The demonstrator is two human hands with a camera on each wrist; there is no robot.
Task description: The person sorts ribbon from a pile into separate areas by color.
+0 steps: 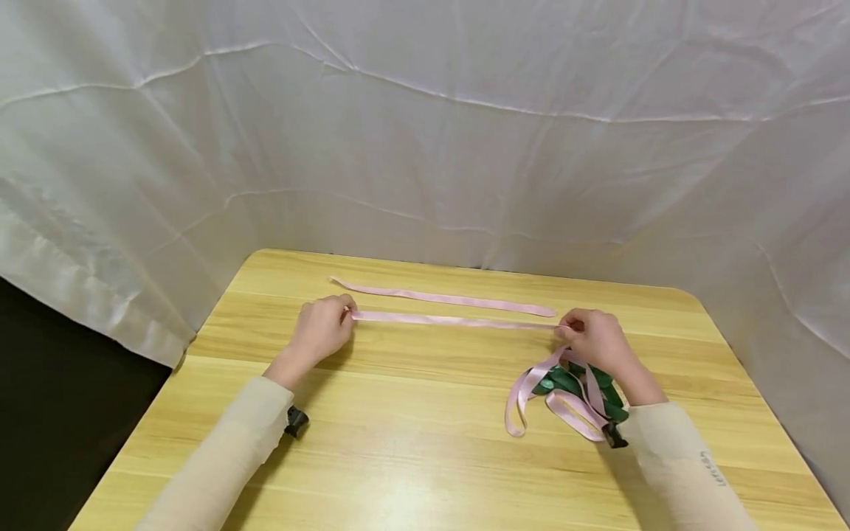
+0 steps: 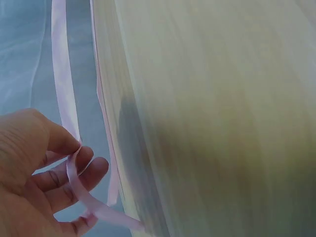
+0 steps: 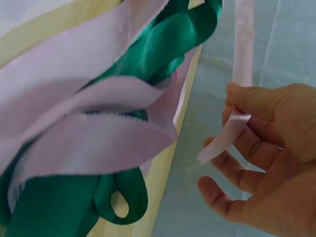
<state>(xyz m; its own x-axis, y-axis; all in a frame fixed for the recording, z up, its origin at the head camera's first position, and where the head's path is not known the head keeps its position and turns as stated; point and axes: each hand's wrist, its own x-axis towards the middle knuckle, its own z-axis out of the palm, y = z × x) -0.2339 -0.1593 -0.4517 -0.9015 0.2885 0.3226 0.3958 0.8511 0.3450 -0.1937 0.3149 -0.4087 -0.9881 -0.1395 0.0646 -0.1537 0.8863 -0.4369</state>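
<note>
A pink ribbon (image 1: 451, 321) is stretched straight between my two hands above the table. My left hand (image 1: 323, 326) pinches it between thumb and forefinger; in the left wrist view a loose tail (image 2: 108, 215) curls down past the fingers. At the other side my right hand (image 1: 593, 338) pinches the ribbon near its frayed end (image 3: 222, 140), which sticks out below the thumb. Behind the stretched ribbon, a second pink ribbon (image 1: 441, 298) lies roughly parallel on the table. Beneath and in front of the right hand is a heap of pink ribbon (image 1: 576, 417) and green ribbon (image 1: 564, 380).
The wooden table (image 1: 398, 442) has rounded far corners. Pale cloth curtains (image 1: 425, 162) hang behind it and along the sides. A dark area (image 1: 66, 413) lies beyond the table's left edge. Black wrist mounts (image 1: 296, 421) sit under both cream sleeves (image 1: 222, 450).
</note>
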